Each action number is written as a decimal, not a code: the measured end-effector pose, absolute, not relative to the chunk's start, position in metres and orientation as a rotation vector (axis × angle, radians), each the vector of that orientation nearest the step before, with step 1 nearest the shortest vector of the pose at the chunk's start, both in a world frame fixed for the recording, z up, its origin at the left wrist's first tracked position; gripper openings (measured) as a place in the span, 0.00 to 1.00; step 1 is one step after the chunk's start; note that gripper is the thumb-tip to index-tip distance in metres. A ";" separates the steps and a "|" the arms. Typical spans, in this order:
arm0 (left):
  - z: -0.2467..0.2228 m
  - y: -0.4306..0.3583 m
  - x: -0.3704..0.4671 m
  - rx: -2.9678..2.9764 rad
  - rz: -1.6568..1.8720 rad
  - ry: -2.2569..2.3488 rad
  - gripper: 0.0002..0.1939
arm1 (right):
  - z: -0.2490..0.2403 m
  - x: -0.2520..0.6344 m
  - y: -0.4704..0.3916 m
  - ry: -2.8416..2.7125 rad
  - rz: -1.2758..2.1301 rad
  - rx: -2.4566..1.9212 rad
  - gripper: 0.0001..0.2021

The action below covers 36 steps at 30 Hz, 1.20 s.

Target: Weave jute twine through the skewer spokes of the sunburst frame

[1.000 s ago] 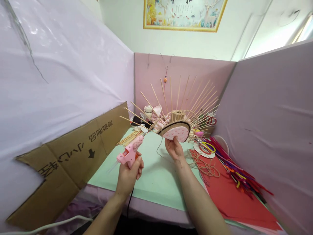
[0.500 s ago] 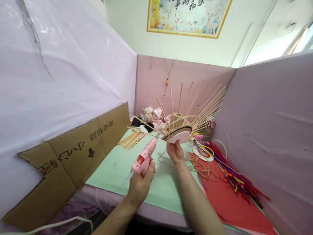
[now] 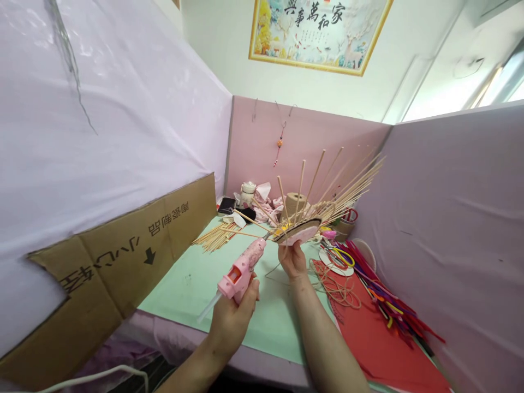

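My left hand (image 3: 232,316) is wrapped around a pink hot glue gun (image 3: 245,263), with a clear glue stick poking from its back end. The gun's nozzle is at the left edge of a round base (image 3: 301,233), pale pink underneath with a dark rim. From that base, thin wooden sticks (image 3: 313,173) fan up and outward. Underneath, my right hand (image 3: 293,261) grips the base and holds it tilted above the table. Whether the nozzle touches the rim, I cannot tell.
Loose sticks (image 3: 218,236) lie left on the green mat (image 3: 180,289). Behind stand a twine spool (image 3: 295,205) and a white jar (image 3: 248,194). To the right are tangled twine (image 3: 339,289), scissors (image 3: 344,255), pipe cleaners (image 3: 388,305) and red sheets (image 3: 385,349). Cardboard (image 3: 123,262) lines the left side.
The stick-ringed base has tilted, its sticks leaning lower and further right. The glue gun stays by its left edge. The whole view has shifted slightly.
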State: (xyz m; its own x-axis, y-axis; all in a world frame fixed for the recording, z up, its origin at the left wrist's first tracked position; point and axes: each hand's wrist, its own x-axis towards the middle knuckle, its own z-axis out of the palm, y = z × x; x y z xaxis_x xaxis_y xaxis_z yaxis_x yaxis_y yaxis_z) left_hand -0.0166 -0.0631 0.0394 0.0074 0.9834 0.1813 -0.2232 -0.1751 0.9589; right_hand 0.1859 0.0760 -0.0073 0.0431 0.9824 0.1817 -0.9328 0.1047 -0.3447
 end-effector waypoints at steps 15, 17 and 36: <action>0.047 -0.073 -0.018 1.208 1.284 0.849 0.17 | -0.011 0.189 0.076 -0.487 1.495 -0.088 0.09; 0.046 -0.072 -0.017 1.216 1.291 0.857 0.18 | -0.011 0.190 0.077 -0.482 1.492 -0.082 0.10; 0.048 -0.067 -0.009 1.131 1.324 0.852 0.20 | -0.007 0.188 0.075 -0.441 1.486 -0.096 0.05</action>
State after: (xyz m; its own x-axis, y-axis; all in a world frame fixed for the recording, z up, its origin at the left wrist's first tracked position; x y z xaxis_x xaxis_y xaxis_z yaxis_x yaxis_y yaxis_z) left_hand -0.0092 -0.0669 0.0483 0.1032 0.9859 0.1317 -0.2888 -0.0970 0.9525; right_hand 0.1877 0.0755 -0.0067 0.0217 0.9739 0.2259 -0.9392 0.0973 -0.3292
